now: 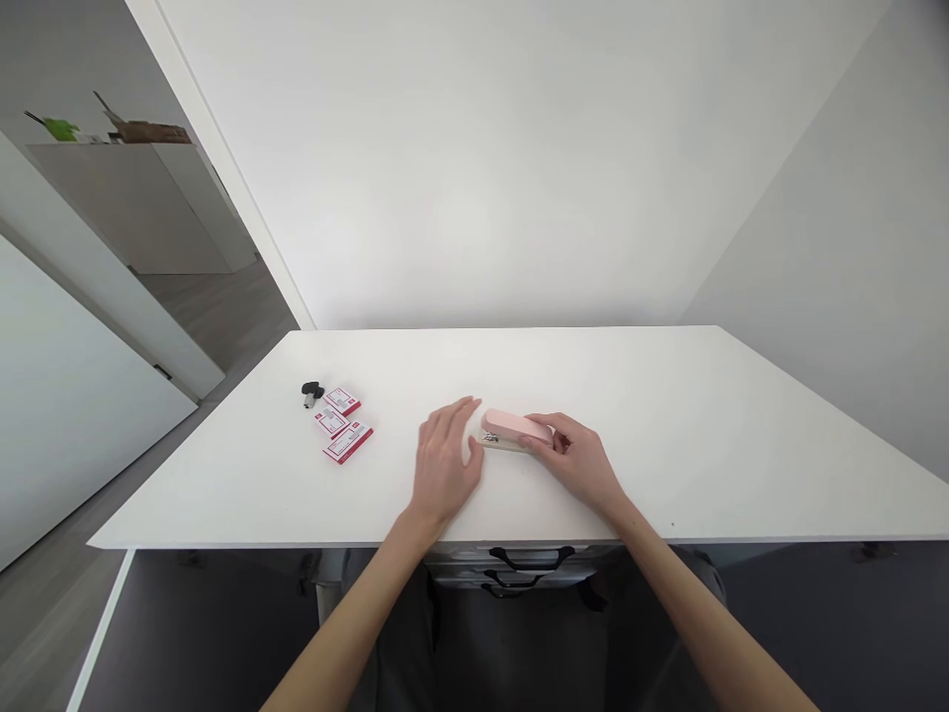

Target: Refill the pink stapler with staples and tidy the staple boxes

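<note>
From here I see the right hand (574, 457) gripping the pink stapler (508, 425) between the front and back edges of the table (638, 396), the left hand (443, 463) curved open beside it, contact unclear, three red-and-white boxes (332, 423) toward the left edge

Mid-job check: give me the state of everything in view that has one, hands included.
Pink stapler: base down, front partly open between arm and base.
Right hand: closed around the stapler's rear.
Left hand: open beside the stapler's front; contact unclear.
Three red-and-white packs: lying flat, close together; whether sealed, cannot tell.
Small black item: lying beside the packs; details unclear.
Drawers: appear shut.
</note>
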A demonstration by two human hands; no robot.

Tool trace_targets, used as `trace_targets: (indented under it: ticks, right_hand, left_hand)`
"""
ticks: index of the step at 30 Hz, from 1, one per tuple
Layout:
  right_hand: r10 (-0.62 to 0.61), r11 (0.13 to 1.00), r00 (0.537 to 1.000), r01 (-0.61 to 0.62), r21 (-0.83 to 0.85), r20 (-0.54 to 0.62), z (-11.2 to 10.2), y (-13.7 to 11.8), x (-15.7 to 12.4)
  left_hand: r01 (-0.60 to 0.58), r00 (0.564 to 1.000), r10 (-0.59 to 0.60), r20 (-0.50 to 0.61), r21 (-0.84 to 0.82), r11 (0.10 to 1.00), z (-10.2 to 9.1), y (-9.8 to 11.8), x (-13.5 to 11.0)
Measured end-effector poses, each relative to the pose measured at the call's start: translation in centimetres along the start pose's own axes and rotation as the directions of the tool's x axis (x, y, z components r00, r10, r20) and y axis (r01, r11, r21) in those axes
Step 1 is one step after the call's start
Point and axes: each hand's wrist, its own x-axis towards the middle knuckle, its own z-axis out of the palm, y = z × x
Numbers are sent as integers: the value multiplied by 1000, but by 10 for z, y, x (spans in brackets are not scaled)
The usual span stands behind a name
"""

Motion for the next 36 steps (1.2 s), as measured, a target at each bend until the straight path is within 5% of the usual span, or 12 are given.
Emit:
trace_targets:
  ticks: [6, 9, 15, 22, 29, 36]
  right_hand:
    - [131, 989, 975, -142, -52, -177, 2, 2, 0]
    - [137, 989, 979, -144, -35, -153, 3, 2, 0]
    - [97, 993, 995, -98, -67, -31, 4, 2, 0]
    - [51, 998, 994, -53, 24, 101, 2, -5, -3]
    - [71, 994, 991, -79, 73, 115, 2, -3, -2]
    - [73, 987, 993, -86, 136, 92, 2, 1, 1]
  left_hand:
    - [184, 981, -159, -108, 289, 940, -57, -54, -20]
    - [272, 961, -268, -70, 426, 863, -84, -78, -38]
    - [203, 954, -280, 108, 456, 867, -109, -93, -64]
    - [-28, 967, -54, 247, 316, 948, -89, -63, -53]
    - [-105, 939, 36, 343, 183, 978, -54, -23, -33]
    - [-131, 930, 87, 358, 101, 986, -18, -5, -14]
